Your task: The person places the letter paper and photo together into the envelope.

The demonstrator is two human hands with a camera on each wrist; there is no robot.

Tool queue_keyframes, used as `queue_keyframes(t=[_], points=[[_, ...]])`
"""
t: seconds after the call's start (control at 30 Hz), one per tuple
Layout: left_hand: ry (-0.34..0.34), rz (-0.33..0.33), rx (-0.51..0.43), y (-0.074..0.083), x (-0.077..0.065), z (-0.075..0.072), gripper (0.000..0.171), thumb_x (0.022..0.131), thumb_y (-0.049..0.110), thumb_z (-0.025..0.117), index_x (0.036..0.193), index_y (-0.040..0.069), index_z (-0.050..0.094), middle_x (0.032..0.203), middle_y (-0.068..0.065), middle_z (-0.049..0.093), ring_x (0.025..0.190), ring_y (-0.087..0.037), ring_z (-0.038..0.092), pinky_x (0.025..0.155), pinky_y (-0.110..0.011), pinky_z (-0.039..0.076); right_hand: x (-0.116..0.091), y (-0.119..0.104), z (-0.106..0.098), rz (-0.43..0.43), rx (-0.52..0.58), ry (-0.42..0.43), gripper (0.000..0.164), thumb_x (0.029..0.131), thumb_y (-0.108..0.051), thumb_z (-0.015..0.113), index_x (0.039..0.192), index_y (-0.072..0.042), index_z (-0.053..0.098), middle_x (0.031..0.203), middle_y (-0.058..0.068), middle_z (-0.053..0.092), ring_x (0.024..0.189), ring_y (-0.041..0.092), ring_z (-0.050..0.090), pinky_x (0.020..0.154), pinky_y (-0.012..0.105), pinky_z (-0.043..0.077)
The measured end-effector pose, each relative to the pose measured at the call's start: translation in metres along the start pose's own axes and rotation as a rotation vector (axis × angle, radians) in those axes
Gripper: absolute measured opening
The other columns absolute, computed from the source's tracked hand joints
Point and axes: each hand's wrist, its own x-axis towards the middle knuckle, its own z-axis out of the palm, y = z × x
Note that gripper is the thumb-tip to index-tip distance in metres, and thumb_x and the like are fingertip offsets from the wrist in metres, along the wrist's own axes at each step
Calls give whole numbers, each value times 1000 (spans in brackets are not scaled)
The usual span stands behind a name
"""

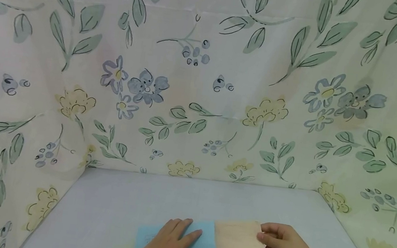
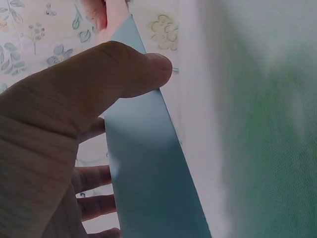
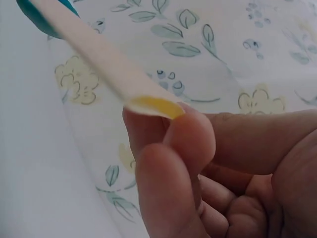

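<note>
A long paper card (image 1: 242,247), blue on the left and cream on the right, spans the gap between both hands. My left hand (image 1: 170,242) grips its blue part. In the left wrist view the thumb lies over the blue face (image 2: 148,163), and the other fingers reach past its far edge, partly hidden by it. My right hand (image 1: 282,244) pinches the cream end at its right edge, between thumb and fingertips. Seen edge-on in the right wrist view, the cream strip (image 3: 106,59) shows a yellow patch at the pinched end. Faint writing marks the blue at far left.
A pale table top (image 1: 189,197) lies beneath the card and extends back and to both sides. Behind it and along the sides hangs a white curtain (image 1: 195,90) printed with leaves and flowers.
</note>
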Motion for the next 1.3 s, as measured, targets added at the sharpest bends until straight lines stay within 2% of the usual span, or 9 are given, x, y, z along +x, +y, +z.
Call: queue_keyframes(t=[0.17,0.3,0.43,0.67,0.93,1.17,1.3], points=[[11,-6,-1,0,-1,0,105,61,91,42,147,32,27,146,-3,32,126,-24,35,98,-51,37,3,2,3,-40,-5,-4,31,95,-22,57,107,6,62,75,10,62,60,16,59,61,39,54],[11,-5,-24,0,0,0,104,61,90,44,146,33,28,145,-3,33,125,-24,36,96,-51,39,4,2,5,-37,-29,9,30,94,-22,58,104,6,64,72,9,62,60,15,58,61,38,54],[16,17,-29,-1,2,1,101,62,90,44,146,34,30,145,-2,34,123,-21,37,95,-49,41,4,-1,8,-30,-85,31,28,93,-23,60,99,4,67,67,7,59,58,15,56,60,35,53],[78,103,24,-2,5,5,96,68,86,43,144,29,35,142,-6,38,119,-20,40,95,-43,42,5,-7,17,-43,-134,42,24,92,-23,61,93,0,68,64,7,57,58,15,55,58,30,48],[73,91,7,-1,5,2,94,69,85,43,145,30,34,143,-5,37,121,-20,39,95,-45,42,14,-3,31,-108,-120,17,22,92,-20,60,92,0,67,63,5,58,56,13,55,57,29,49],[105,100,31,-2,6,5,91,72,84,43,144,29,35,142,-6,38,119,-20,39,95,-43,42,18,-8,45,-100,-108,16,22,92,-22,61,92,-2,68,63,6,58,57,15,56,59,32,51],[105,101,37,-2,6,5,93,70,85,42,145,29,34,143,-5,37,120,-20,39,95,-44,43,20,-9,51,-109,-110,18,21,92,-21,60,89,-1,67,61,6,58,56,15,55,57,30,49]])
